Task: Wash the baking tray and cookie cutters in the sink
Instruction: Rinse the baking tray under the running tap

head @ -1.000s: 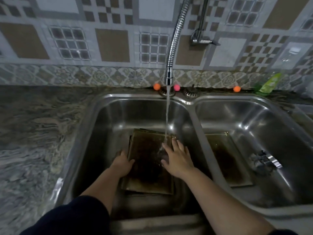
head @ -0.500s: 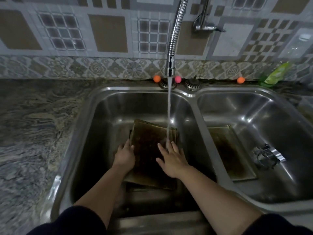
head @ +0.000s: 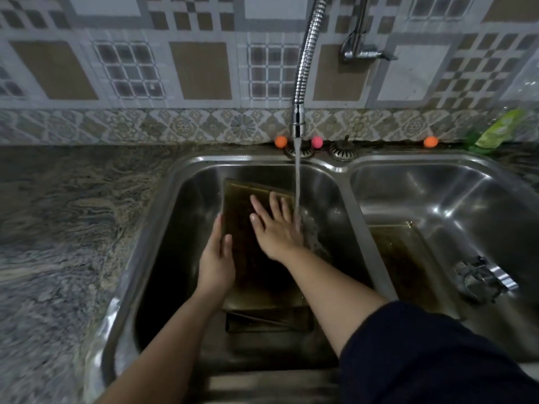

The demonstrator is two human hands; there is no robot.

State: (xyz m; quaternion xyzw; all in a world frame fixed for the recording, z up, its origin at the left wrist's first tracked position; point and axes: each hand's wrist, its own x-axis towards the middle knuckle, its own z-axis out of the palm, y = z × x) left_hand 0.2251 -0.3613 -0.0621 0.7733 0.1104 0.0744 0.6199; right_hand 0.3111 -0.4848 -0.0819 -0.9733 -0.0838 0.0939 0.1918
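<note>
At frame centre, the left hand [head: 216, 259] steadies the baking tray [head: 256, 275] in the left sink [head: 163, 228] basin while the right hand [head: 272, 225], fingers spread flat, rubs it beside the water stream [head: 297, 182].

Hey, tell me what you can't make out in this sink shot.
- Cookie cutters, head view: a blurred metal cluster in the right basin; count and shapes unreadable.
- Baking tray: its middle is covered by the right hand.
- Faucet hose: its top is cut off by the upper edge.

Single head-worn view, forward and steeply down, close over the double sink [head: 344, 170].
</note>
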